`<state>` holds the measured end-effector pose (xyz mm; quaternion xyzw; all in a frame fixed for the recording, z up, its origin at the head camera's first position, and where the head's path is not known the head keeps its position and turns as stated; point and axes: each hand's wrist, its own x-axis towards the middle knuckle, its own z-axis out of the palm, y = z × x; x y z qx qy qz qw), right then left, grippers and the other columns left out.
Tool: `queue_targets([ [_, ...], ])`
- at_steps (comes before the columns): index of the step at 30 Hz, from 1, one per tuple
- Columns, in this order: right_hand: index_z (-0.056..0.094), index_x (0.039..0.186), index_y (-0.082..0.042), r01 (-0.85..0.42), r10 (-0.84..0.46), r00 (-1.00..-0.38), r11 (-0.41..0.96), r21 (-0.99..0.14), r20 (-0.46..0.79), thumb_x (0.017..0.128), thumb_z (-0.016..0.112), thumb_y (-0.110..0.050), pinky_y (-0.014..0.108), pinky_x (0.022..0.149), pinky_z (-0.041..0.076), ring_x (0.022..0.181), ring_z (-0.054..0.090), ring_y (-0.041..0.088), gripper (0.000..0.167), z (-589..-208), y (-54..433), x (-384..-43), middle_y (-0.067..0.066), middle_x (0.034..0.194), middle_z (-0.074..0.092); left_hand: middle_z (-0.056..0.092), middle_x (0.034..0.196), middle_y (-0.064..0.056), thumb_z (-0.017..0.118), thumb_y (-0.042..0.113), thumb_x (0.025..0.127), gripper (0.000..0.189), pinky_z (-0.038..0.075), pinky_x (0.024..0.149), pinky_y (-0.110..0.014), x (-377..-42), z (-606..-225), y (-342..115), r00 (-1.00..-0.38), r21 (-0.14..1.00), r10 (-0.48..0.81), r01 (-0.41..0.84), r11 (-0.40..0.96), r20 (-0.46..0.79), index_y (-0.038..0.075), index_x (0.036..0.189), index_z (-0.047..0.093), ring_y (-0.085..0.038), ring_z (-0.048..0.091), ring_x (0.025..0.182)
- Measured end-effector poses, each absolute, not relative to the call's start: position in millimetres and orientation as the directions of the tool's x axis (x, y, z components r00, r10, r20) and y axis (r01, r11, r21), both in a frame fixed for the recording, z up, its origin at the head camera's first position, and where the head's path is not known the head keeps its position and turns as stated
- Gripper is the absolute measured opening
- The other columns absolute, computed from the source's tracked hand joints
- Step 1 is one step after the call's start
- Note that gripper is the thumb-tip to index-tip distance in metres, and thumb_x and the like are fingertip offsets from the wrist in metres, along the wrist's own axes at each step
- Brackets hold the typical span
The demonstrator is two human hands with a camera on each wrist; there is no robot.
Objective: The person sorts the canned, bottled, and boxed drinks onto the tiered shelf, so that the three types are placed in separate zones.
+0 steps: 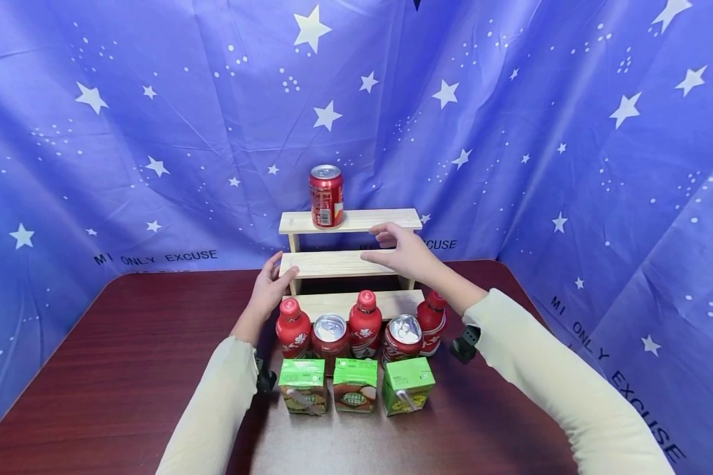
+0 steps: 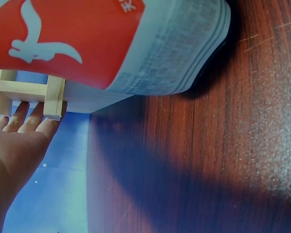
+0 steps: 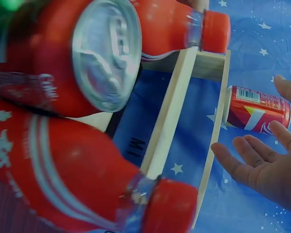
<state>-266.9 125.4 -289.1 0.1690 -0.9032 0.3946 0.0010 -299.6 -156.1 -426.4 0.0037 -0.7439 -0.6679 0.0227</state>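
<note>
A pale wooden three-step rack (image 1: 327, 265) stands at the back of the table. My left hand (image 1: 267, 287) grips the left end of its middle step, thumb on top and fingers along the side; the left wrist view shows the fingers (image 2: 31, 121) at the wooden frame (image 2: 53, 97). With fingers spread and nothing between them, my right hand (image 1: 407, 251) hovers over the right part of the middle step. One red soda can (image 1: 327, 198) stands upright on the top step, left of my right hand; in the right wrist view this can (image 3: 259, 110) lies beyond the fingertips.
Before the rack stand three red bottles (image 1: 365, 326) alternating with two red cans (image 1: 331, 333). Three green drink cartons (image 1: 355, 386) with straws form a row nearest me. A blue star-patterned curtain (image 1: 214, 132) hangs behind and beside the dark red table (image 1: 125, 356).
</note>
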Motion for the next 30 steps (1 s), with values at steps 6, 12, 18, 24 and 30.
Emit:
queue_targets([
  [6,0.054,0.125,-0.016,-0.33,-0.34,-0.931,0.633,-0.701,0.131,0.08,0.072,-0.036,0.044,0.098,0.044,0.118,0.053,0.026,0.053,-295,133,-252,0.01,0.126,0.058,0.04,0.145,-0.018,0.058,0.024,0.093,0.067,0.047,0.094,-0.046,-299,-426,-157,-0.999,0.993,-0.038,0.027,0.111,0.031,0.015,0.149,0.021,-0.031,0.051,0.118],
  [12,0.056,0.123,-0.014,-0.384,-0.423,-0.896,0.594,-0.706,0.132,0.078,0.075,-0.034,0.042,0.096,0.046,0.116,0.055,0.028,0.052,-301,139,-236,0.007,0.125,0.059,0.043,0.143,-0.017,0.057,0.023,0.093,0.066,0.049,0.091,-0.041,-299,-427,-157,-0.999,0.993,-0.046,0.023,0.118,0.028,0.015,0.149,0.022,-0.029,0.052,0.114],
  [18,0.058,0.122,-0.014,-0.437,-0.484,-0.865,0.598,-0.672,0.132,0.079,0.075,-0.034,0.038,0.088,0.05,0.115,0.055,0.024,0.05,-308,147,-219,0.005,0.123,0.06,0.041,0.145,-0.018,0.057,0.022,0.094,0.067,0.046,0.095,-0.047,-300,-426,-156,-0.999,0.994,-0.034,0.028,0.107,0.032,0.014,0.15,0.02,-0.031,0.051,0.117],
  [24,0.058,0.121,-0.018,-0.438,-0.504,-0.859,0.64,-0.631,0.086,0.079,0.074,-0.037,0.041,0.09,0.05,0.116,0.053,0.023,0.048,-313,156,-204,0.001,0.123,0.059,0.039,0.146,-0.018,0.057,0.022,0.094,0.068,0.045,0.096,-0.048,-300,-426,-156,-0.999,0.994,-0.026,0.029,0.106,0.032,0.013,0.15,0.019,-0.032,0.05,0.119],
  [30,0.058,0.12,-0.016,-0.464,-0.525,-0.847,0.65,-0.602,0.085,0.079,0.074,-0.035,0.039,0.082,0.053,0.109,0.056,0.022,0.048,-322,165,-196,0.0,0.119,0.061,0.04,0.145,-0.019,0.057,0.022,0.094,0.068,0.047,0.094,-0.047,-300,-425,-156,-0.999,0.994,-0.032,0.031,0.105,0.035,0.012,0.149,0.02,-0.031,0.051,0.118],
])
